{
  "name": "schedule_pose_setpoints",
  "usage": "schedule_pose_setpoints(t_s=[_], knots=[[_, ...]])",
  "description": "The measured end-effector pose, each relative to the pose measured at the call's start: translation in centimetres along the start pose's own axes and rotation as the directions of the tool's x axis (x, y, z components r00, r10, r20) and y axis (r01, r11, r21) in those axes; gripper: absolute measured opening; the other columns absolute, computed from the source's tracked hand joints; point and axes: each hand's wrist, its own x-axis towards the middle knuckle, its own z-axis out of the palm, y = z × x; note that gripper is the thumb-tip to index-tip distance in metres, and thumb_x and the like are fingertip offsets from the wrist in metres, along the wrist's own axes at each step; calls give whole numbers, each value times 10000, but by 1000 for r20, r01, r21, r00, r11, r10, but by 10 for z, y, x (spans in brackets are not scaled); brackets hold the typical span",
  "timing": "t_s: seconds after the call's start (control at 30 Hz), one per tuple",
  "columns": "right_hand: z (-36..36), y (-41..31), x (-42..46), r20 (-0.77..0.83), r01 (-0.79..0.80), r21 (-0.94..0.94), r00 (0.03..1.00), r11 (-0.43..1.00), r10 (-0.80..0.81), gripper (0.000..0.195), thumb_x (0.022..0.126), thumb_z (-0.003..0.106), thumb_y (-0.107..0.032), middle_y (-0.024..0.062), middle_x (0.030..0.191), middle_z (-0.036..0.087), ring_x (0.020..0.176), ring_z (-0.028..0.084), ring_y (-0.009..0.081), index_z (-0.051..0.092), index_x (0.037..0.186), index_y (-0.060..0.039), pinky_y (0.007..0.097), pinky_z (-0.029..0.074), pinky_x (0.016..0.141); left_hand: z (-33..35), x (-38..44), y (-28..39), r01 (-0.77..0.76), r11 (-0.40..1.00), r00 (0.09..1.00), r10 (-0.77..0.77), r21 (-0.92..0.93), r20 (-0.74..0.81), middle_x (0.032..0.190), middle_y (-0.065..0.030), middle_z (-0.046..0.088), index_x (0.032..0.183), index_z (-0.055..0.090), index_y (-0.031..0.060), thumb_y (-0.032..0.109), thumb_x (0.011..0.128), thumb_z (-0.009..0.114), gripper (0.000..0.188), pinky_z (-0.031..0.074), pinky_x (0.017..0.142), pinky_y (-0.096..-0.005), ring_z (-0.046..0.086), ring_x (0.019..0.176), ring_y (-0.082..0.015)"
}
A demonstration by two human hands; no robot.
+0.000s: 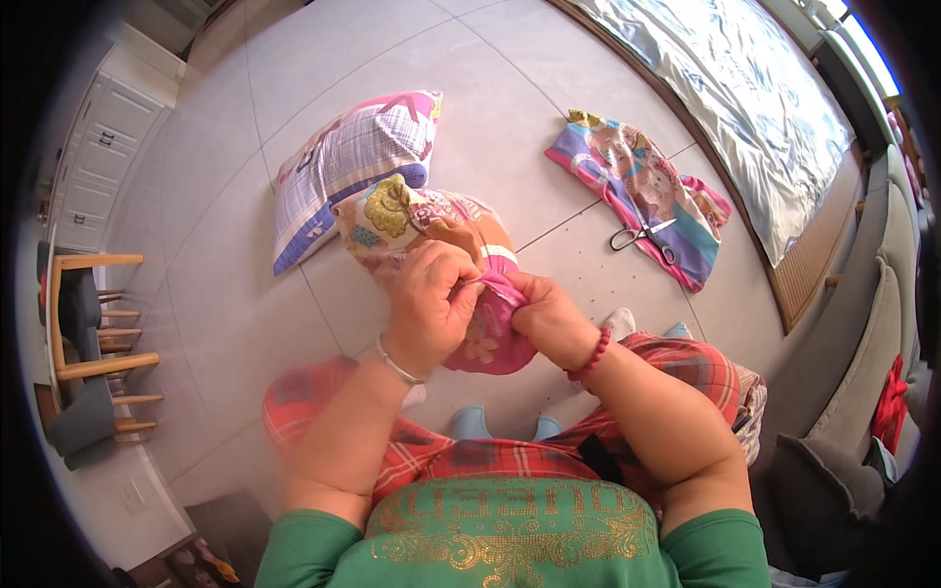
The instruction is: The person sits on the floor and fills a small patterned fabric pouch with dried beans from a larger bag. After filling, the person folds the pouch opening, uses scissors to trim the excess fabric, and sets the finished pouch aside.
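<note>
A patterned pillow or stuffed fabric cover (478, 220) with a printed tree and a pink lower part lies in front of me, between my knees. My left hand (434, 301) pinches the pink fabric edge between thumb and fingertips. On the other side, my right hand (548, 316) grips the same gathered pink edge (503, 287), close to the left fingertips. Whether a needle or thread is between the fingers is too small to tell. Just beyond lies a plump checked pillow (360, 154), partly covered by the nearer one.
Scissors (645, 234) with dark handles rest, blades apart, on a crumpled printed fabric cover (647, 176) to the right. Small dark specks dot the tiled floor (588, 272). A low bed with a light sheet (735, 95) and a grey sofa (853, 353) stand right; wooden-legged chairs (95, 353) stand left.
</note>
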Motion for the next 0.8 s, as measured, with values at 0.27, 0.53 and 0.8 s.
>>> schedule_pose_setpoints(t_s=[0.27, 0.53, 0.8], knots=[[-29, -3, -22, -69, -171, 33, 983, 985, 173, 452, 674, 392, 160, 80, 916, 620, 807, 609, 144, 562, 1065, 10, 265, 514, 697, -17, 20, -77, 23, 939, 989, -72, 344, 130, 1070, -89, 543, 979, 592, 85, -7, 740, 474, 282, 342, 924, -373, 473, 1041, -284], [-51, -8, -36, -77, -258, 85, 961, 962, 264, 481, 657, 374, 148, 79, 938, 611, 842, 591, 148, 563, 1079, 14, 258, 488, 734, -2, 45, -108, -158, 892, 951, 21, 424, 310, 967, -76, 598, 833, 641, 107, 39, 705, 549, 172, 392, 841, -367, 529, 972, -265], [-72, -2, -35, -154, -161, 391, 959, 906, 237, 206, 833, 437, -49, 119, 997, 583, 882, 591, 180, 520, 1009, 16, 295, 491, 781, -18, 39, -126, 559, 742, 828, -485, -369, 281, 612, 48, 462, 710, 506, 30, 156, 878, 493, 210, 352, 508, -206, 399, 593, -20]])
